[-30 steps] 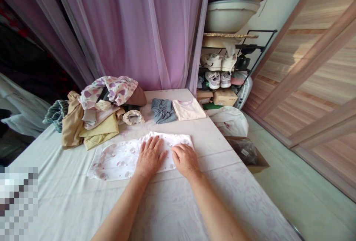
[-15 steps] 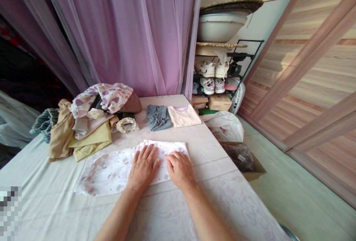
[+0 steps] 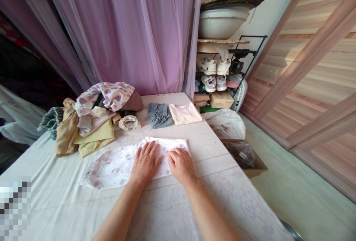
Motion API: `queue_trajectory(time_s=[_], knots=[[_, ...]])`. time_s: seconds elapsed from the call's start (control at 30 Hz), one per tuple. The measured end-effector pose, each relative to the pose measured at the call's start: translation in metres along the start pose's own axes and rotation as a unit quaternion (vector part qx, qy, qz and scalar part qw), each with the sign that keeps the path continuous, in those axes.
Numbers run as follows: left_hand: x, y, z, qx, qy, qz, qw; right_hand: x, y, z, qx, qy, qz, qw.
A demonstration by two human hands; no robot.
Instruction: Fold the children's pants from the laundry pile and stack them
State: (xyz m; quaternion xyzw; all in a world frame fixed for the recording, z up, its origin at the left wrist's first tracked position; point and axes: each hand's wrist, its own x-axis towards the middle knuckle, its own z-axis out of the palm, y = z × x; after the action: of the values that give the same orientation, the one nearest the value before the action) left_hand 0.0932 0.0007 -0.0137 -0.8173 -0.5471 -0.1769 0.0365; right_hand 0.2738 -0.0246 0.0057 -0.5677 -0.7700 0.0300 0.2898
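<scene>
While our hands lie flat on it, the white garment with a pale pink print (image 3: pixel 119 168) sits folded into a long, low strip on the sheet-covered surface (image 3: pixel 222 204), closer to us than any other clothing. Our left hand (image 3: pixel 145 163) rests palm down near its middle, with the fingers spread. Our right hand (image 3: pixel 181 165) rests palm down toward its right end, with the fingers closer together and lightly curved. Neither hand pinches anything; both press on the cloth from above, just beside each other and not touching.

Straight beyond the white garment lie a folded pale pink T-shirt (image 3: pixel 185 113) and, just left of it, a bunched grey-blue garment (image 3: pixel 159 115). Beyond the garment's left end rises a heap of clothes (image 3: pixel 91 129), including a mustard-yellow cloth (image 3: pixel 96 137), a tan garment (image 3: pixel 66 133) and a cloth with purple hearts (image 3: pixel 111 95). To the right of the white garment, below the edge of the sheet-covered surface, sit a white plastic bag (image 3: pixel 226 124) and a cardboard box (image 3: pixel 244 157). Farther off on that side stands a black metal shoe rack (image 3: pixel 222 53) holding white sneakers (image 3: pixel 214 66), with a white basin (image 3: pixel 222 23) above them. A lilac curtain (image 3: pixel 139 29) hangs behind everything.
</scene>
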Motion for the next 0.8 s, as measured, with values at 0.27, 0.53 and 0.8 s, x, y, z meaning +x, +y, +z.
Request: queue_trajectory(time_s=[0.27, 0.53, 0.8], knots=[[0.001, 0.005, -0.005, 0.009, -0.029, -0.009, 1.000, -0.004, 0.008, 0.007, 0.015, 0.038, -0.028, 0.999], [-0.015, -0.019, -0.021, 0.012, -0.055, 0.000, 0.998, -0.005, 0.017, 0.012, 0.026, 0.054, -0.047, 0.997], [-0.055, -0.099, -0.061, 0.021, -0.066, -0.011, 0.998, -0.004, 0.021, 0.015, 0.016, 0.055, -0.053, 0.997]])
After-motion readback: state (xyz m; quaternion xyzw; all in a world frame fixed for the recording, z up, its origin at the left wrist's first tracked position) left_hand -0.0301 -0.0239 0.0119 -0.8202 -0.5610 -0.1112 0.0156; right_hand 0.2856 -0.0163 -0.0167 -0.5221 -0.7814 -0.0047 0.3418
